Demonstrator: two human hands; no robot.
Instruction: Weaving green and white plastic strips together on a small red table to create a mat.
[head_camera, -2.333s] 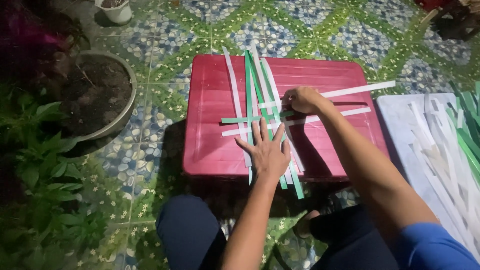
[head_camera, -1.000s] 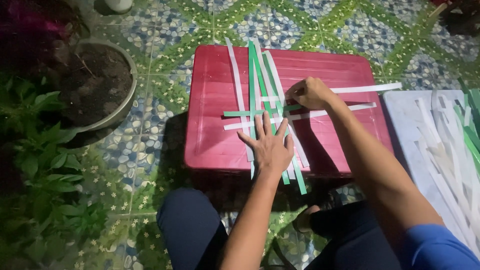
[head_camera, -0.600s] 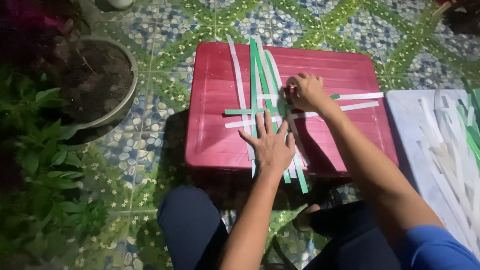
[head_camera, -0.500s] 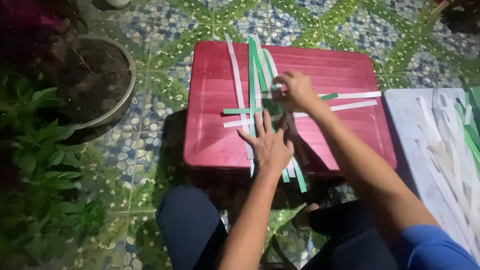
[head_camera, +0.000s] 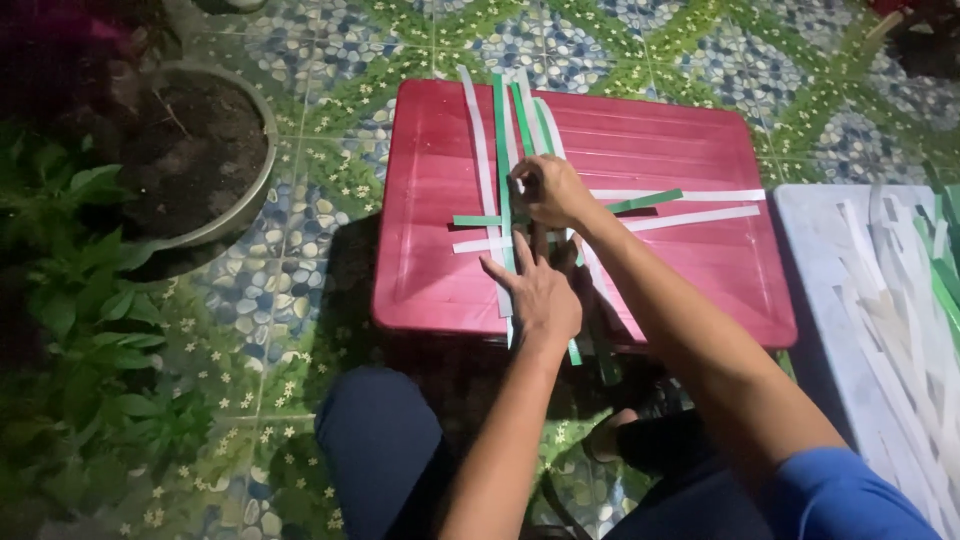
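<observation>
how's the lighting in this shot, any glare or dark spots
Head view: light falls brightest on the red box lid, no harsh glare; the plants at left sink into dark shadow; both hands, left hand and right hand, look sharp.

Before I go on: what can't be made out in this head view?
- Crossing of the green and white strips: covered by the right hand and left hand.
- Strip ends at the red lid near edge: in shadow.
- Loose strip pile: cut off by right edge.

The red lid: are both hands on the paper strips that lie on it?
Yes, the left hand presses flat on the strips and the right hand grips them.
</observation>
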